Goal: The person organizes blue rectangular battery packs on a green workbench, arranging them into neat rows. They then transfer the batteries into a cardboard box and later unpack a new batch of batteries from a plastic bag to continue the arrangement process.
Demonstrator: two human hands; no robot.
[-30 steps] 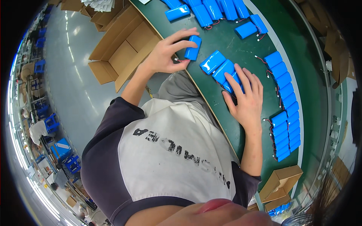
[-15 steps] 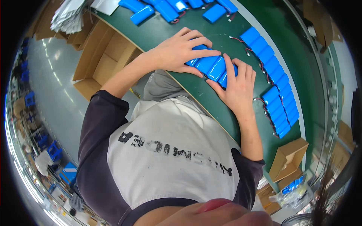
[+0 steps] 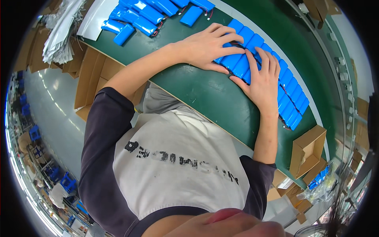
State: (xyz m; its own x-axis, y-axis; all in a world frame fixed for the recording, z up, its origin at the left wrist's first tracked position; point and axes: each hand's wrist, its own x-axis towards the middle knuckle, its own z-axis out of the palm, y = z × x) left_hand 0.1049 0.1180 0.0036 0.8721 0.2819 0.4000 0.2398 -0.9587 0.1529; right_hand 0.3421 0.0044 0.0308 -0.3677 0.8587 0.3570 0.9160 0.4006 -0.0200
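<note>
Between my two hands, a short row of blue battery packs lies side by side on the green tabletop. My left hand curves around the row's left end, thumb on the near side and fingers over the far side. At the other end, my right hand presses in with its thumb near and its fingers beyond. The gripped packs lie against a longer double row of blue battery packs with thin red and black leads, running along the table's far right. My fingers hide part of both rows.
Loose blue battery packs are heaped at the far left, near a stack of papers. An open cardboard box stands below the table's left edge. A smaller carton sits at the table's right end.
Both hands have carried the short row of packs away from me and to the right, up against the longer row. My view has also shifted a little.
</note>
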